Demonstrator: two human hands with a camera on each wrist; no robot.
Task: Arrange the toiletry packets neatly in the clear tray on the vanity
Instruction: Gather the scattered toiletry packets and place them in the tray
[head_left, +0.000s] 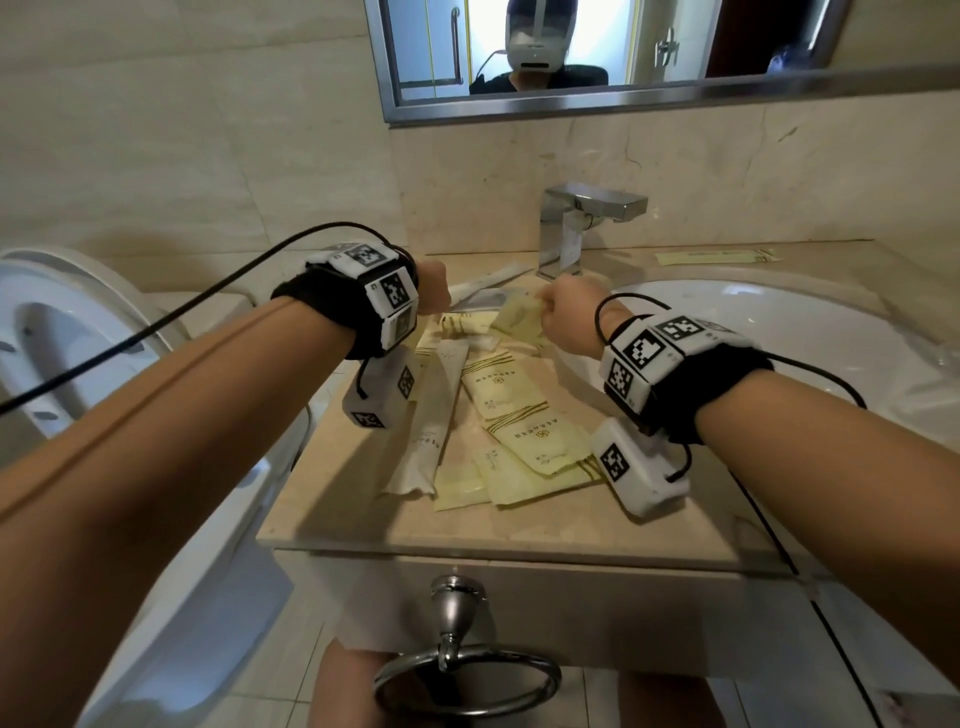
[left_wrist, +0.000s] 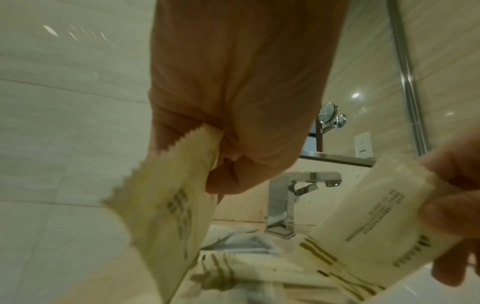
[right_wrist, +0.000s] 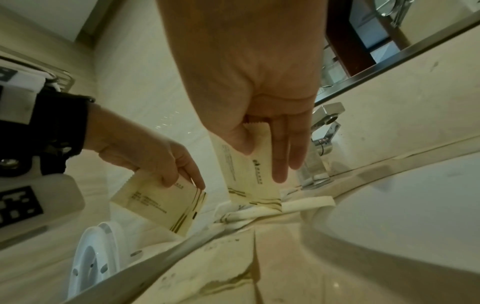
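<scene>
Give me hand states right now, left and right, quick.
Left hand: gripping a yellow toiletry packet by its top edge.
Right hand: pinching another yellow packet, two fingers extended along it.

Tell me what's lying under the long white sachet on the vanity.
Cream packets show beneath the long white sachet's near end, and more overlap its far end. The rest of its underside is covered, so whether packets or bare vanity counter lie there cannot be seen.
</scene>
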